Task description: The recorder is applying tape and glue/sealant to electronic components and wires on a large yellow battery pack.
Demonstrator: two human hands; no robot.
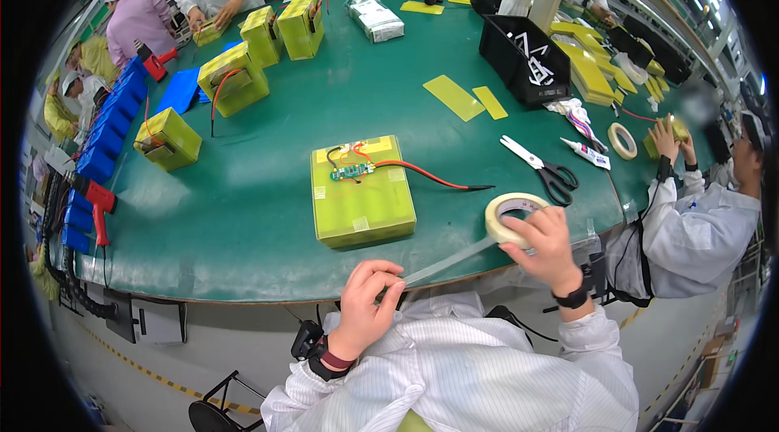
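My right hand [545, 247] grips a roll of cream-coloured tape [497, 221] above the table's front edge. A strip of tape [450, 262] runs out from the roll to the left. Its free end is pinched between the thumb and fingers of my left hand [369, 308]. Beyond the hands lies a yellow-wrapped battery pack [361, 209], with small pieces of clear tape on its faces. On top of the pack sits a green circuit board [351, 172] with short wires. A longer red wire [430, 176] with a dark end reaches from it toward the right.
Black-handled scissors [557, 180], a white glue tube [586, 154] and another tape roll [622, 141] lie to the right. Behind them stands a black bin [527, 67]. More yellow packs [234, 83] and red heat guns [101, 206] are at the left. Co-workers sit around the green table [243, 213].
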